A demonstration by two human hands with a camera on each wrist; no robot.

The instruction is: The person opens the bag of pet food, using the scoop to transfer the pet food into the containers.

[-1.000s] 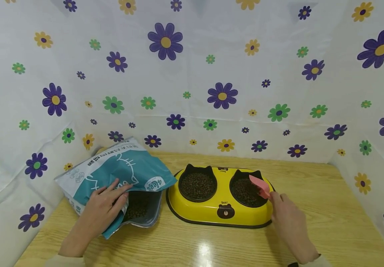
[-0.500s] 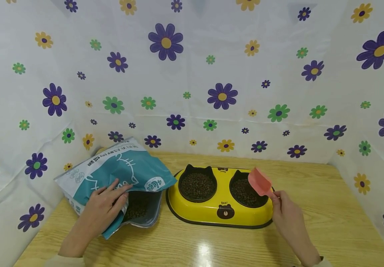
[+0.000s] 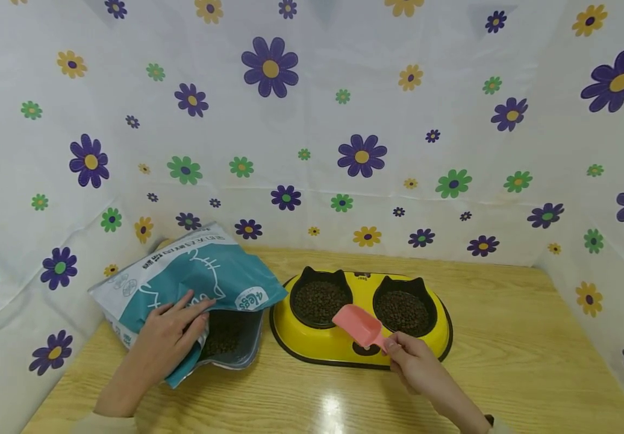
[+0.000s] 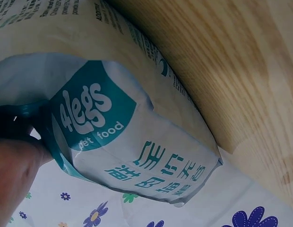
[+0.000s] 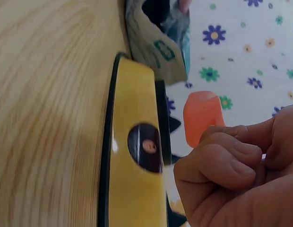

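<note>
My right hand pinches the handle of a pink scoop, which looks empty. The scoop hangs over the front of a yellow double pet bowl, between its two black cat-eared bowls. Brown kibble lies in the left bowl, and more kibble in the right one. On the left, my left hand holds the folded edge of a teal and white pet food bag, keeping its mouth open. Kibble shows inside the bag. The left wrist view shows the bag's printed side beside that hand.
Everything stands on a wooden table. A white cloth printed with flowers hangs behind it and along both sides. The bag's mouth faces the front, just left of the double bowl.
My right hand has lifted the scoop from the right bowl and moved it left, toward the middle of the double bowl. My left hand and the bag stay where they were.
</note>
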